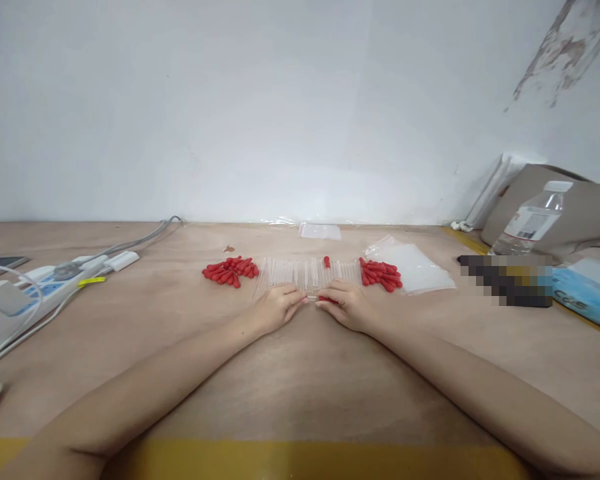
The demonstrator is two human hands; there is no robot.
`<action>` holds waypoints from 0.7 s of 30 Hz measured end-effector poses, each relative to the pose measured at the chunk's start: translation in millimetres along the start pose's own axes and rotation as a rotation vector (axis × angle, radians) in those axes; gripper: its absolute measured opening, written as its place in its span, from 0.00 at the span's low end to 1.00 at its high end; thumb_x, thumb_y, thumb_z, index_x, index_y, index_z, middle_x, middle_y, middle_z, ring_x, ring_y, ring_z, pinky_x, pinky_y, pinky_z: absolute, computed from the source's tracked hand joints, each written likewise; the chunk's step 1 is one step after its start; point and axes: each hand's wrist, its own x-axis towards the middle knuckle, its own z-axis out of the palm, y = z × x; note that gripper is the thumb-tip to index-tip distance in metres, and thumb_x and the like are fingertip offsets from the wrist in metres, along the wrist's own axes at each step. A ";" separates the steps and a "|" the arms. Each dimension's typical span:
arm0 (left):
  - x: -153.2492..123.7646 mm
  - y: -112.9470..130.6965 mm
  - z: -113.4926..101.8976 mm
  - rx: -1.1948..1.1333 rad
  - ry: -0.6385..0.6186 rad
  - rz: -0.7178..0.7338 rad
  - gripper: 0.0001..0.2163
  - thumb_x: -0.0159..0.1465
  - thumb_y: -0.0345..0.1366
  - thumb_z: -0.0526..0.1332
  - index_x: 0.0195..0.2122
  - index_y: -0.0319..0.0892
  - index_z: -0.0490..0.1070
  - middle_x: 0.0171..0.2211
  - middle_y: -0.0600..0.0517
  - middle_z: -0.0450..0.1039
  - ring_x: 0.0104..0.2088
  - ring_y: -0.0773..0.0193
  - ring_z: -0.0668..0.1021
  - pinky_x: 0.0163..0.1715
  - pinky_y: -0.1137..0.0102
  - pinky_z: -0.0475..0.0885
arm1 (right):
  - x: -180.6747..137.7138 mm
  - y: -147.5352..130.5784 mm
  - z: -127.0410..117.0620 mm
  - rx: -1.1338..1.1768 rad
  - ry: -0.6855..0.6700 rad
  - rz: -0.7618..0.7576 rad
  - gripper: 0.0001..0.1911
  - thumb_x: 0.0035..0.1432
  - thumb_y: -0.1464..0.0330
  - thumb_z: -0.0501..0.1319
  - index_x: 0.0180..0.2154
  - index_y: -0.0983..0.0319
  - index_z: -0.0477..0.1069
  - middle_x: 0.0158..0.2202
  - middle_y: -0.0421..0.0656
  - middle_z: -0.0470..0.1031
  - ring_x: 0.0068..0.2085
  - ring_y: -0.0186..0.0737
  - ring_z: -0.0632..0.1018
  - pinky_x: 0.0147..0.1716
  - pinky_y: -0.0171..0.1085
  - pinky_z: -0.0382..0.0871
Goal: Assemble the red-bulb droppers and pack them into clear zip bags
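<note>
Head camera looks down at a thin clear tube [309,297], held low over the table right between the two hands. The left hand [276,308] pinches one end of it with its fingertips. The right hand [349,308] pinches a small red rubber cap [327,299] at the other end. I cannot tell if the cap sits on the tube or only touches it. The tube looks very light, stiff and smooth, so it may slip, and it may snap if squeezed hard. A soft pinch on its sides, close to the end, looks like the best hold. The cap looks soft and squashy and easy to grip. Just past the fingers lies a row of clear tubes [305,272], side by side. Past the left hand is a pile of red caps [230,271], and past the right hand is another red pile [380,274]. Clear plastic bags [420,270] lie to the right of that. Far right is a water bottle [530,221]. Far left is a white power strip [55,280].
</note>
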 end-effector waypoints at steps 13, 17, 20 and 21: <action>-5.9 0.7 -4.8 -0.169 -0.045 -0.064 0.11 0.64 0.33 0.50 0.36 0.38 0.70 0.26 0.50 0.69 0.27 0.68 0.70 0.29 0.75 0.66 | -1.5 -9.6 -15.7 -0.085 0.011 -0.002 0.09 0.57 0.68 0.56 0.37 0.60 0.73 0.28 0.42 0.76 0.29 0.35 0.73 0.29 0.34 0.68; -3.8 5.6 -9.0 -0.197 -0.064 -0.101 0.11 0.64 0.33 0.49 0.32 0.38 0.70 0.24 0.52 0.67 0.25 0.70 0.69 0.28 0.76 0.65 | -4.7 -1.3 -10.2 -0.133 0.059 -0.116 0.09 0.57 0.69 0.55 0.39 0.60 0.73 0.29 0.43 0.77 0.29 0.35 0.73 0.32 0.36 0.68; -2.8 7.0 -10.4 -0.198 -0.067 -0.127 0.12 0.64 0.33 0.49 0.29 0.38 0.70 0.21 0.53 0.65 0.23 0.71 0.68 0.27 0.76 0.64 | -4.0 -3.0 -11.0 -0.108 0.074 -0.099 0.09 0.56 0.69 0.56 0.37 0.61 0.73 0.29 0.43 0.77 0.30 0.36 0.73 0.33 0.36 0.68; -2.9 6.8 -10.3 -0.193 -0.063 -0.124 0.12 0.64 0.33 0.49 0.28 0.38 0.70 0.21 0.54 0.65 0.23 0.71 0.67 0.26 0.76 0.64 | -3.2 -5.4 -12.1 -0.070 0.071 -0.060 0.08 0.55 0.69 0.57 0.36 0.61 0.74 0.29 0.43 0.77 0.30 0.36 0.73 0.33 0.36 0.68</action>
